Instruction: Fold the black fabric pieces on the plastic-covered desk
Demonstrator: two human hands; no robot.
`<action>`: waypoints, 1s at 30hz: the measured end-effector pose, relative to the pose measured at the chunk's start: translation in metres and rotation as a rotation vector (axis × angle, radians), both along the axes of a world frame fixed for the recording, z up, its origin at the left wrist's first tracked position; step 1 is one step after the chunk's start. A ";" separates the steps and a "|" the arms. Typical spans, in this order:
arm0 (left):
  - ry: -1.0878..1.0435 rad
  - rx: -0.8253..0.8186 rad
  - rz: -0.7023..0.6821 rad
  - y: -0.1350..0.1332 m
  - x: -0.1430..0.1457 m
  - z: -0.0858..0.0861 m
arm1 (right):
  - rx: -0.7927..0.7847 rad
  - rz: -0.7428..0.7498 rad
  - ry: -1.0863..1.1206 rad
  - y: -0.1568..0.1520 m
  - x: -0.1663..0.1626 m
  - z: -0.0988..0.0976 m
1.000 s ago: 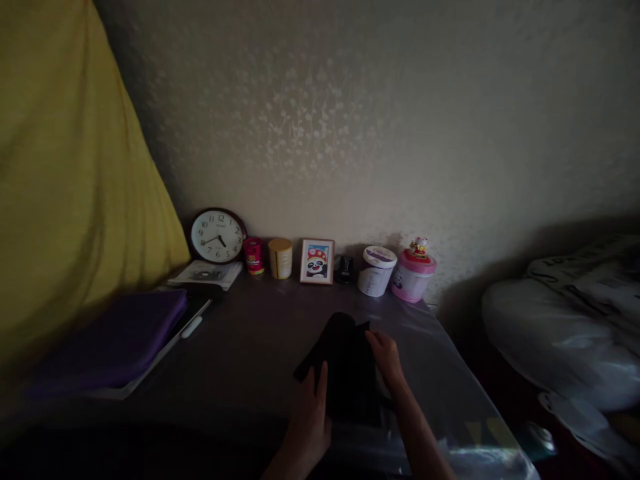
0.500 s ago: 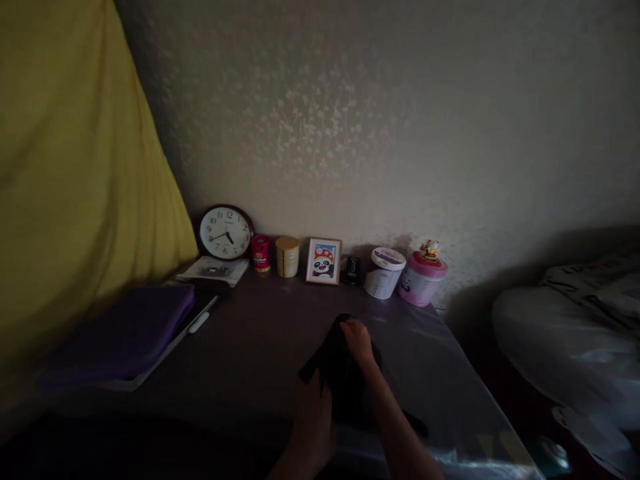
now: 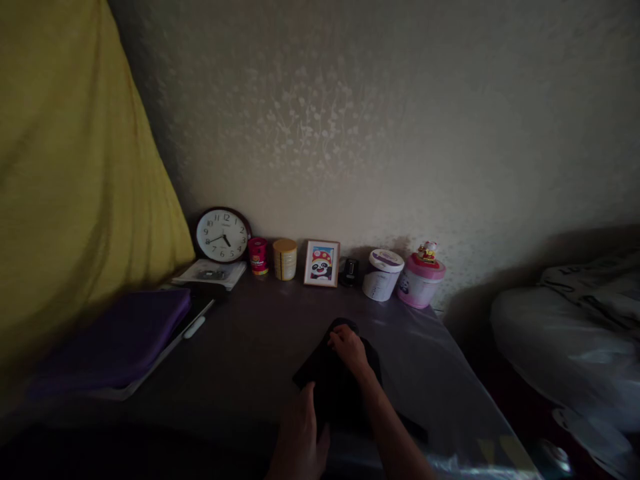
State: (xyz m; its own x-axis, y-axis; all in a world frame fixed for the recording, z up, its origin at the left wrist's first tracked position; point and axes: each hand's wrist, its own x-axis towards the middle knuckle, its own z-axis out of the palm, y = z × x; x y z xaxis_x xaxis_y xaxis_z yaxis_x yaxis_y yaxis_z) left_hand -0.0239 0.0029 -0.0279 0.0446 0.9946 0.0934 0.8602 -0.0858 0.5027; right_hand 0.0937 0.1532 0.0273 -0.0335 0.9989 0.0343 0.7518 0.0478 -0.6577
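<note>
1. At the near side of the table (image 3: 240,360), I am seeing two bare hands and one black cloth item (image 3: 340,393), its folds mostly disappearing into the dark.
2. The left hand (image 3: 299,430) is lying against the cloth's near left side, thumb pointing forward; its fingers are mostly hiding from me, so I cannot tell whether it is gripping.
3. The right hand (image 3: 349,348) is resting on the far part of the cloth with fingers bent; I cannot tell whether they are pinching it.
4. The cloth is lying on the table, spreading between the hands and under the right one. One dark strip (image 3: 413,427) is jutting past the right forearm.
5. The grey tabletop is shining, catching light along its near right edge.
6. On the left, one purple case (image 3: 115,340) is lying near one white pen-like object (image 3: 195,327).
7. Off the table's right side, a pale bulky bundle (image 3: 560,340) is sitting.
8. Along the back, I am counting one clock (image 3: 223,235), two cans (image 3: 285,260), one panda picture frame (image 3: 321,264), one small black object (image 3: 349,272) and two tubs (image 3: 383,277), one figurine (image 3: 427,253) topping the pink one.
9. A yellow curtain (image 3: 65,167) is hanging at left; behind everything, a patterned wall (image 3: 350,133) is rising dimly.
</note>
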 end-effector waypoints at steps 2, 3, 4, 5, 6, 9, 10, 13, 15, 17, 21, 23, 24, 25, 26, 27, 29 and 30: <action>0.018 0.116 0.025 -0.003 0.000 0.009 | 0.021 0.020 -0.017 -0.003 -0.002 0.002; 0.024 0.168 0.021 -0.003 0.001 0.015 | 0.036 0.032 -0.034 -0.005 -0.003 0.003; 0.025 0.201 -0.001 -0.002 0.004 0.021 | 0.052 0.047 -0.053 -0.006 -0.004 0.003; 0.029 0.213 -0.052 0.000 0.007 0.026 | 0.067 0.064 -0.067 -0.008 -0.005 0.004; 0.036 0.203 -0.097 0.003 0.010 0.029 | 0.079 0.082 -0.073 -0.009 -0.005 0.004; 0.073 0.079 -0.172 0.010 0.018 0.028 | 0.126 0.152 -0.028 -0.019 -0.001 0.005; 0.084 0.047 -0.174 0.012 0.019 0.024 | 0.165 0.185 -0.002 -0.025 0.001 0.004; 0.102 0.029 -0.172 0.017 0.018 0.009 | 0.349 0.320 0.071 -0.049 0.011 0.000; 0.114 0.034 -0.170 0.019 0.018 -0.001 | 0.442 0.436 0.076 -0.064 0.017 -0.006; 0.129 0.036 -0.148 0.022 0.019 -0.012 | 0.491 0.523 0.032 -0.069 0.023 -0.014; 0.173 0.011 -0.074 0.025 0.023 -0.022 | 0.534 0.517 -0.086 -0.038 0.031 -0.030; 0.196 -0.022 -0.059 0.024 0.023 -0.017 | 0.536 0.483 -0.124 -0.009 0.034 -0.034; 0.205 -0.039 -0.057 0.023 0.022 -0.013 | 0.538 0.453 -0.135 0.005 0.035 -0.034; 0.213 -0.055 -0.055 0.022 0.020 -0.007 | 0.536 0.432 -0.148 0.017 0.036 -0.033; 0.219 -0.073 -0.056 0.020 0.018 -0.001 | 0.539 0.396 -0.157 0.026 0.037 -0.030; 0.224 -0.093 -0.061 0.019 0.016 0.005 | 0.551 0.347 -0.160 0.031 0.037 -0.027; 0.234 -0.135 -0.063 0.017 0.013 0.016 | 0.594 0.242 -0.137 0.030 0.035 -0.019; 0.238 -0.153 -0.062 0.017 0.012 0.020 | 0.617 0.204 -0.109 0.023 0.034 -0.016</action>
